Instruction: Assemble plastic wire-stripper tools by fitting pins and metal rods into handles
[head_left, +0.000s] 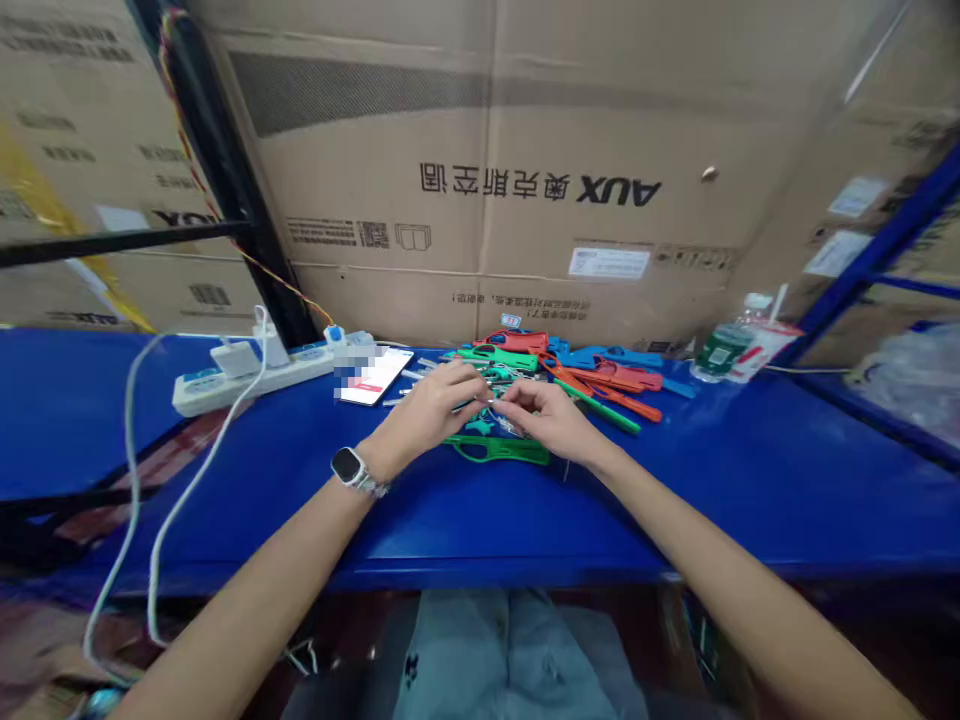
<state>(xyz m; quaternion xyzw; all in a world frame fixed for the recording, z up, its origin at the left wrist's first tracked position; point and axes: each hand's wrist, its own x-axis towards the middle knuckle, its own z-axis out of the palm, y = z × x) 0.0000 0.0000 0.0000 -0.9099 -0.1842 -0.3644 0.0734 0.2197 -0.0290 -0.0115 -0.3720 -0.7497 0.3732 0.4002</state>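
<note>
My left hand (pixel 442 402) and my right hand (pixel 546 412) meet over the blue tabletop (pixel 480 525), fingertips pinched close together. Between them is a tiny light-coloured piece, too small to name. Just below lies a green plastic gun-shaped part (pixel 504 450), flat on the table. A second, brighter green gun-shaped part (pixel 501 356) lies behind my fingers. Small teal pieces (pixel 480 426) and thin clear or metallic bits are scattered under and around the hands, partly hidden by them. To the right of my right hand lies a narrow green strip (pixel 600 406).
Red, orange and blue plastic parts (pixel 600 375) are heaped at the back. A phone (pixel 375 376) and a white power strip (pixel 262 375) with cables stand left. A bottle (pixel 721 345) is at the right, near a blue rack post (pixel 877 255). A large cardboard box (pixel 480 120) walls the back.
</note>
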